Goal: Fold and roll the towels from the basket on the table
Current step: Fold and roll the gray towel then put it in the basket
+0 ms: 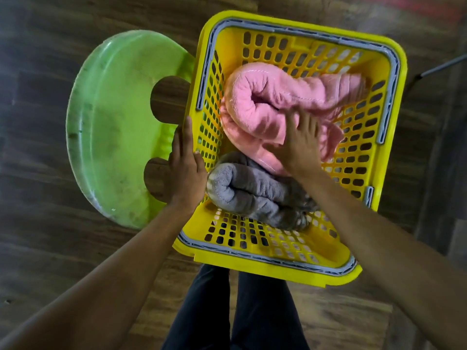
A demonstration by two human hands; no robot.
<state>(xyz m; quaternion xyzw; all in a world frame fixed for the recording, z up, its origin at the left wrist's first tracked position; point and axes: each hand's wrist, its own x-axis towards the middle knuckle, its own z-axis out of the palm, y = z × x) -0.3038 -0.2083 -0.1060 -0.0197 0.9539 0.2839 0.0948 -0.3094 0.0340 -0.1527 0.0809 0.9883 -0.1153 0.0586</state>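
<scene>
Basket scene, head view. I see the yellow basket (298, 261) from above, a perforated tub with a grey band along its rim. Its left edge overlaps a green plastic seat (108, 127), and I cannot tell whether it rests on that seat.

Two rolled towels lie inside. The pink towel (255, 102) fills the far half, its spiral end turned toward the left wall. The grey towel (252, 193) lies nearer the person, just beside the pink one and touching it, with its rolled end also facing left.

The left hand (185, 170) holds the basket's left rim. Its fingers run straight along the outer wall and its thumb hooks over the rim to the inside, so the rim is pinched between them.

The right hand (300, 145) reaches into the basket and lies on the pink towel with its fingers spread and relaxed. It grasps nothing that I can make out, and its fingertips are blurred.

Below the basket I see the person's legs in dark trousers (202, 311), standing on a wooden floor (50, 248).
</scene>
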